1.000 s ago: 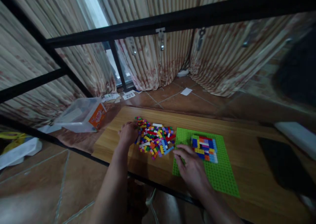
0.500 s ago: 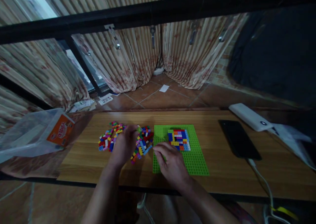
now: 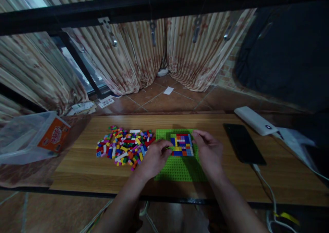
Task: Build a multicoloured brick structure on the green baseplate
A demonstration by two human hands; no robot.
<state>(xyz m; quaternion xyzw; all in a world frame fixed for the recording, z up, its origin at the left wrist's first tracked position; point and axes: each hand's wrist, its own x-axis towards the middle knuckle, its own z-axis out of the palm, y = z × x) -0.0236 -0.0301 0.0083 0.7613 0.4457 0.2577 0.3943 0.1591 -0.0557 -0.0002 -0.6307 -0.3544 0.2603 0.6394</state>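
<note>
Item: brick panel (image 3: 182,144) — a flat patch of small coloured bricks, pressed onto the far half of a green baseplate (image 3: 180,169) lying flat on the table (image 3: 231,178).

Location: baseplate at mid-table, between the loose brick pile (image 3: 123,145) on the left and a black phone (image 3: 243,143) on the right.

Left hand (image 3: 154,157): laid over the near-left part of the baseplate, fingertips touching the panel's left edge; a small light piece appears pinched at the tips, though it cannot be told for certain. Grip half-curled, not clenched.

Right hand (image 3: 209,150): set against the panel's right edge, thumb and fingers bent towards it. Whether the grip is closed on anything cannot be told.

Handling, as judged: bricks are light, rigid, smooth plastic — easily slipped if pinched on the flat faces; best taken by opposite side walls with fingertips. The panel is held by stud friction only and is liable to split along its seams if levered from one corner. The baseplate is thin and likely to flex, so it is better pressed flat than lifted by an edge.

Also present: white power bank (image 3: 254,120), clear plastic tub (image 3: 31,137) at far left.
</note>
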